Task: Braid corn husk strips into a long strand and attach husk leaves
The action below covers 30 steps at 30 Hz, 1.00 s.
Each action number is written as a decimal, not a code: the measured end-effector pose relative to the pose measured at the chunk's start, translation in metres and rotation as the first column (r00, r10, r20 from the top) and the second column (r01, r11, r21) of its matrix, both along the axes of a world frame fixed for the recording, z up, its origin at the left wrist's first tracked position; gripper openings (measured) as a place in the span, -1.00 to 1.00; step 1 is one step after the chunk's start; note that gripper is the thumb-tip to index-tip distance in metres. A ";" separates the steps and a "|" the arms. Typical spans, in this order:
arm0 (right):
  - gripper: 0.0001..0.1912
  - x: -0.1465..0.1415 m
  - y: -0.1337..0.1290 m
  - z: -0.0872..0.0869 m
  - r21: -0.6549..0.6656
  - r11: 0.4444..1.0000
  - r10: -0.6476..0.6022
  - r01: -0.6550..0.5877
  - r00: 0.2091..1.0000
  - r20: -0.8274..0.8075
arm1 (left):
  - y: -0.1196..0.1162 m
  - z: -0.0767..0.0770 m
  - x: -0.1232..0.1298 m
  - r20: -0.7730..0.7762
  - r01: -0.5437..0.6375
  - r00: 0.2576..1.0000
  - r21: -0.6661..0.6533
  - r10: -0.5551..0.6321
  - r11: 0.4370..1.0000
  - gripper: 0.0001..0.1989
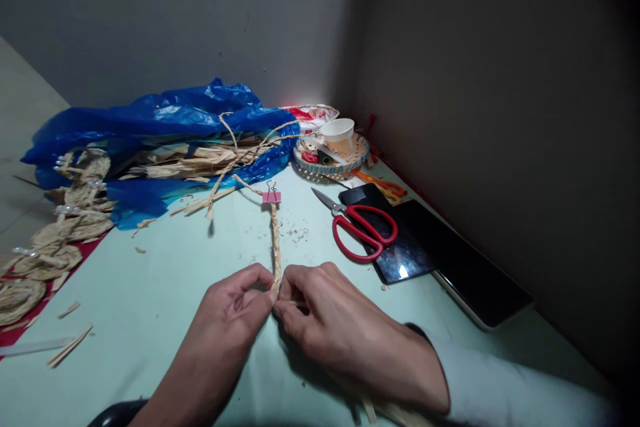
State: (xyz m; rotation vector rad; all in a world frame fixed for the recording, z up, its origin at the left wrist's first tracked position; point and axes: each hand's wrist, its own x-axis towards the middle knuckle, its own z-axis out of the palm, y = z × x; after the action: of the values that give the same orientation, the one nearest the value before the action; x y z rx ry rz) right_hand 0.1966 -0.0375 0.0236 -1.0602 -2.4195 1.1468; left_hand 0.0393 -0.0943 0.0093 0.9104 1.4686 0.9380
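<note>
A braided straw cord (275,240) runs toward me down the middle of the table, its far end clamped in a pink binder clip (271,197). My left hand (239,303) pinches the near end of the braid between thumb and forefinger. Right against it, my right hand (320,307) is closed on a thin straw strand that shows between its fingers. The fingertips of both hands meet at the braid's end and hide the crossing of the strands. More straw strips (370,411) lie beneath my right forearm.
Red-handled scissors (367,230) rest on a black phone (400,257), beside a larger dark tablet (465,267). Behind them stands a woven basket (330,163) with a white cup (338,133). A blue plastic bag (165,110) holds straw strips (195,163). Coiled straw pieces (55,250) line the left edge.
</note>
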 end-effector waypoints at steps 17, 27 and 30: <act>-0.84 0.008 0.021 0.014 -0.075 0.986 0.153 -0.152 0.988 0.005 | -0.002 0.009 -0.002 -0.232 0.178 0.956 -0.028 -0.180 0.984 -0.74; -0.85 0.003 0.011 0.011 0.047 0.991 0.120 -0.125 0.988 0.098 | -0.018 -0.023 -0.013 -0.806 0.395 0.588 0.207 -0.072 0.895 -0.87; -0.82 0.003 0.010 0.011 0.050 0.992 0.113 -0.119 0.987 0.111 | -0.019 -0.032 -0.017 -0.854 0.460 0.518 0.236 -0.043 0.856 -0.78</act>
State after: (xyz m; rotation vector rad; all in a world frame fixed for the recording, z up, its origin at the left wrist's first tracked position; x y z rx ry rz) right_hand 0.1995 -0.0271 0.0347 -1.0000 -2.6128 1.0753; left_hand 0.0219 -0.1137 -0.0226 2.0875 1.8303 0.6032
